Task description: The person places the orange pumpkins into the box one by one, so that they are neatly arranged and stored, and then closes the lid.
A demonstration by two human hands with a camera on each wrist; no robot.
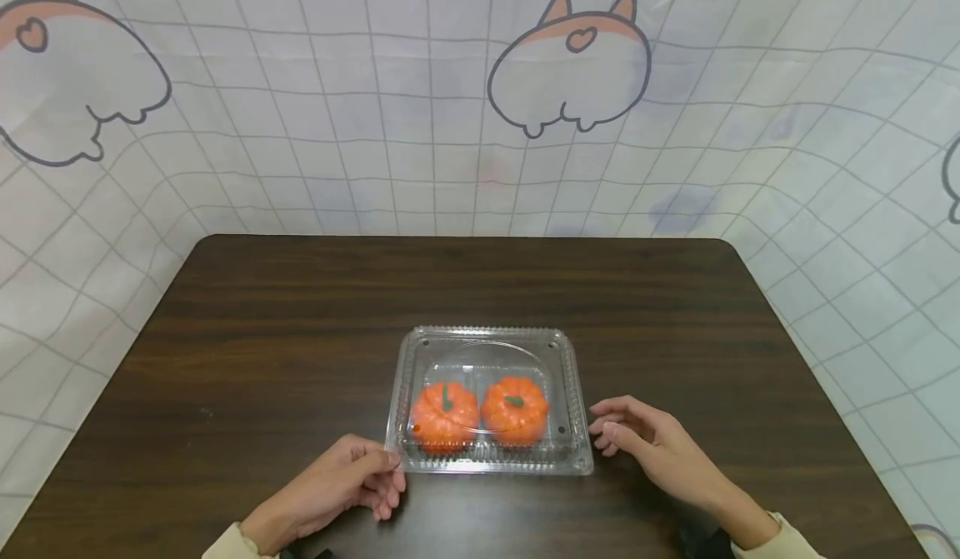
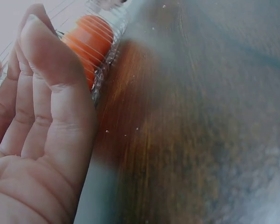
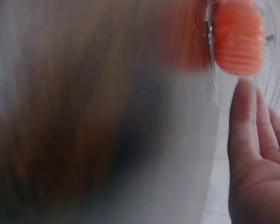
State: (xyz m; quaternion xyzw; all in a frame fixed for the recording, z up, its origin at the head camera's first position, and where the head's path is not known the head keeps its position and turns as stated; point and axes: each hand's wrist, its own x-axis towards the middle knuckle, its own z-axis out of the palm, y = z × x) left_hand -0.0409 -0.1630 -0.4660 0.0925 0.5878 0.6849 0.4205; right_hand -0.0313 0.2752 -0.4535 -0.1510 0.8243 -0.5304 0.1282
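Note:
A clear plastic clamshell box [image 1: 491, 463] lies on the table, its lid down. Two small orange pumpkins with green stems sit inside, a left pumpkin [image 1: 442, 421] and a right pumpkin [image 1: 517, 413]. At the box's near left corner, my left hand [image 1: 341, 484] touches the rim with its thumb and forefinger side; the fingers are loosely bent. My right hand [image 1: 663, 451] is beside the box's right edge, fingers relaxed and pointing toward it. Whether those fingertips touch the plastic is hard to tell. Both wrist views show a pumpkin through the box wall beyond the fingers.
The dark wood-grain table [image 1: 300, 292] has rounded far corners. Behind it and along both sides hangs a white grid-patterned cloth [image 1: 375, 126] with cartoon animal drawings.

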